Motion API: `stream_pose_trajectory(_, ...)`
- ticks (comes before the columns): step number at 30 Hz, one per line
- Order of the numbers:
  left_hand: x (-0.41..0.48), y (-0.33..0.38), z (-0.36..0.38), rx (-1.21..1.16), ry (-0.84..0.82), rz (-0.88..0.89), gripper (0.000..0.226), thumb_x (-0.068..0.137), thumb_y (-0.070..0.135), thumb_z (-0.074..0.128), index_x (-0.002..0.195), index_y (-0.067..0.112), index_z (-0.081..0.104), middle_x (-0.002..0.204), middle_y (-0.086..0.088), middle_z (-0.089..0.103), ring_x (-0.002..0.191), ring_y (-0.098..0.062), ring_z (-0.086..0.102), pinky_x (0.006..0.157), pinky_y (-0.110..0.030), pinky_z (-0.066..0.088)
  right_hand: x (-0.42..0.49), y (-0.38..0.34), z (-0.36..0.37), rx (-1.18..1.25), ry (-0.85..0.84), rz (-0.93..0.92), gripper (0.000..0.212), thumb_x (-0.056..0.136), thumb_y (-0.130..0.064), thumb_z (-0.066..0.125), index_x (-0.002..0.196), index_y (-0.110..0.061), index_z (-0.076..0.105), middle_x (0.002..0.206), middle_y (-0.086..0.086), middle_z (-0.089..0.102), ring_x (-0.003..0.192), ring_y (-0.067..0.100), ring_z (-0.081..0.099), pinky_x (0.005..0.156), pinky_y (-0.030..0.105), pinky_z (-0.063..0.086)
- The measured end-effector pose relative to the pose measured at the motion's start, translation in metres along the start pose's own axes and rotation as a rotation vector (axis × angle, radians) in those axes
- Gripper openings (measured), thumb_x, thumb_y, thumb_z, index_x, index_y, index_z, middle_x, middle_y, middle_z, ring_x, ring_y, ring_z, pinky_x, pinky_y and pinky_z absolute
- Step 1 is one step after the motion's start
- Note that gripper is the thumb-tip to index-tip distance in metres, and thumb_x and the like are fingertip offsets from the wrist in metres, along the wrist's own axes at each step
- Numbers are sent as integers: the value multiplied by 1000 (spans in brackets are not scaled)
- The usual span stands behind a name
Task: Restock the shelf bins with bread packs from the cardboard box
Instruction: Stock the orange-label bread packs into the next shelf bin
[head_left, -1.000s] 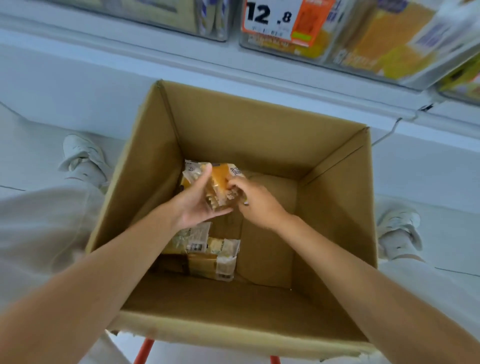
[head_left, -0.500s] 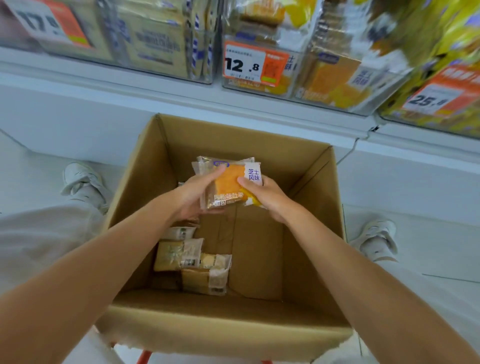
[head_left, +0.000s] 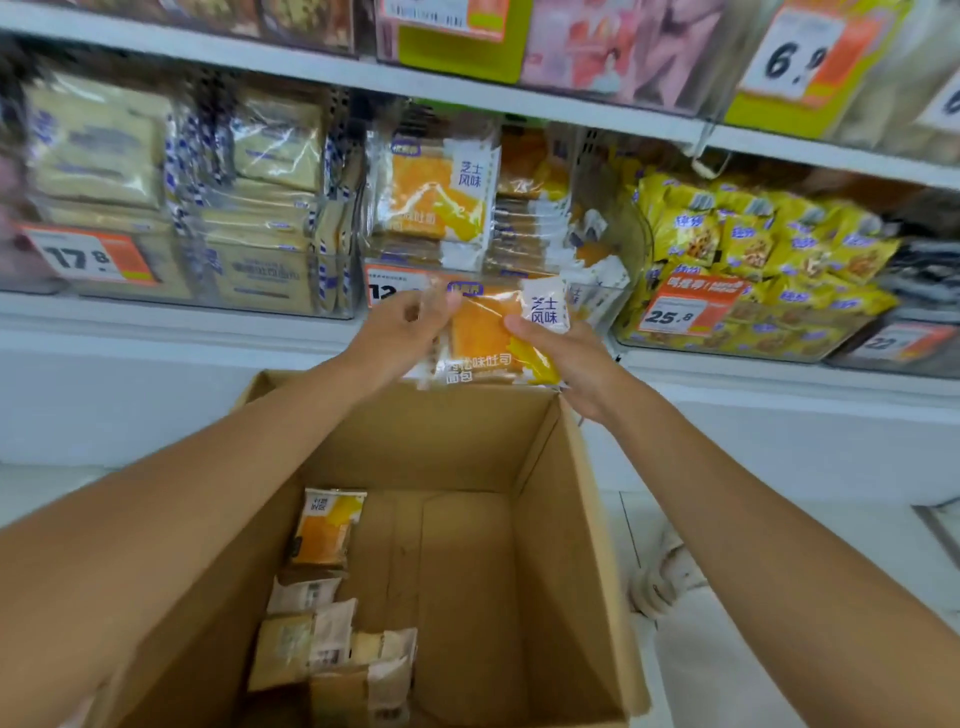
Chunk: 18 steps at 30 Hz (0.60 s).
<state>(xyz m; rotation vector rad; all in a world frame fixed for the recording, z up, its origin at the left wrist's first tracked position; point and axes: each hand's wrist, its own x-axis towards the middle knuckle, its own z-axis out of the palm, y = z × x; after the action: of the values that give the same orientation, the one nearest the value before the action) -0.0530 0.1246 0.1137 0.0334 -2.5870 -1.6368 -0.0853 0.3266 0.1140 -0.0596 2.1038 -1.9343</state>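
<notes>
L hand (head_left: 400, 335) & R hand (head_left: 574, 361) fingers pinch bread pack (head_left: 485, 332) over cardboard box (head_left: 561, 545), facing stocked shelf bins (head_left: 608, 301).

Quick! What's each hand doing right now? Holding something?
Left hand: pinches the left edge of the orange bread pack.
Right hand: grips the same pack's right side, thumb on front.

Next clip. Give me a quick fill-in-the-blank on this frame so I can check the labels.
1. The left hand and right hand grip a ____ pack over the cardboard box.
2. The price tag by the yellow snack bags reads ____.
3. The other packs in the box lie along its ____ wall.
Missing words: bread; 25.8; left.
</notes>
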Motion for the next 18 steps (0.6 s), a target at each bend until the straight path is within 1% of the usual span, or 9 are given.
stream_pose_trajectory(3,42,16,-8,96,223,201,37,102,44,41,99,16,65,92,-3,68,85,-23,64,78,-41,52,24,-29,-26,45,165,-80,46,72,-34,85,111,-18,67,105,1,74,106,21,68,100,43,50)
stream_pose_trajectory(5,72,21,-12,323,349,306,17,99,30,51,101,19,64,101,-1,68,93,-22,63,81,-41,52,47,-45,-41,84,251,-109,41,73,-35,84,108,-20,68,103,-1,75,103,18,69,98,41,50)
stream_pose_trajectory(7,101,23,-13,628,409,423,11,92,22,59,100,22,66,110,-2,64,105,-26,56,88,-42,47,69,-59,-49,59,298,-116,37,74,-38,82,104,-22,67,97,-5,75,95,13,69,96,37,49)
stream_pose_trajectory(9,129,20,-12,785,412,506,14,87,23,63,101,22,67,114,-3,60,111,-28,49,91,-43,39,97,-69,-56,53,311,-138,25,80,-36,78,89,-24,58,87,-13,66,83,3,61,92,29,45)
stream_pose_trajectory(10,139,18,-13,820,405,547,16,86,24,66,102,21,67,114,-4,59,112,-29,48,92,-43,36,110,-74,-58,47,324,-146,26,81,-35,77,86,-24,54,85,-15,60,83,2,57,93,28,41)
stream_pose_trajectory(12,157,7,-17,863,386,647,20,84,26,70,101,17,66,112,-6,58,109,-30,48,90,-44,36,142,-81,-59,24,339,-176,40,76,-39,81,98,-17,56,92,-13,63,94,7,57,100,31,40)
stream_pose_trajectory(14,167,-5,-21,876,392,740,21,83,30,67,98,15,64,108,-7,57,104,-28,49,84,-43,37,175,-86,-58,-27,387,-243,79,62,-49,88,123,-9,56,112,-2,67,106,17,62,102,38,47)
stream_pose_trajectory(15,169,-9,-22,872,398,767,24,83,34,61,98,15,63,106,-7,57,101,-27,48,83,-41,37,186,-88,-56,-53,404,-243,91,60,-50,89,130,-6,53,121,1,64,111,20,61,101,38,48)
stream_pose_trajectory(18,167,-13,-24,843,433,787,32,83,43,53,98,17,63,107,-5,56,101,-23,44,84,-34,28,218,-89,-59,-174,403,-200,71,79,-41,77,131,1,53,130,6,58,122,22,54,100,30,45)
